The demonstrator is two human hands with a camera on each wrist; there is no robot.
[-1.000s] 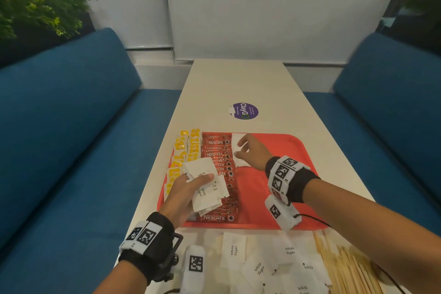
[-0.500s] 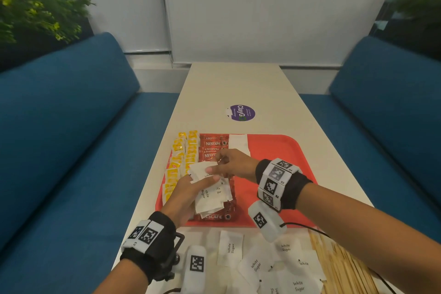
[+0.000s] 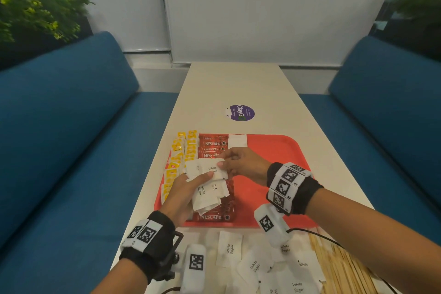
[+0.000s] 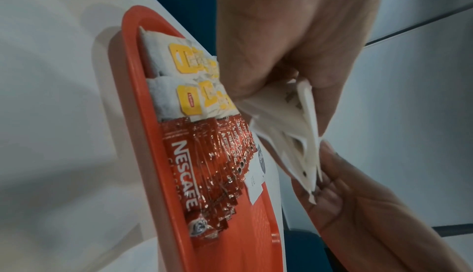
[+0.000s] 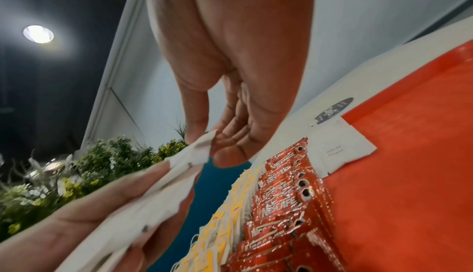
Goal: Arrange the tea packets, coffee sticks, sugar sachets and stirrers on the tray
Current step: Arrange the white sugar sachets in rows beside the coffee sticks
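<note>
Gripping a fanned stack of sugar sachets (image 3: 207, 194), the left hand (image 3: 180, 194) risks spilling them onto the coffee sticks (image 3: 213, 144) if the right hand (image 3: 243, 162), pinching the top sachet (image 3: 210, 169), drags its neighbours out.

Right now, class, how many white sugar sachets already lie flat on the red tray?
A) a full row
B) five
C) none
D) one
D: a single sugar sachet lies on the tray beside the far coffee sticks; the others are in the hands or on the table.
</note>
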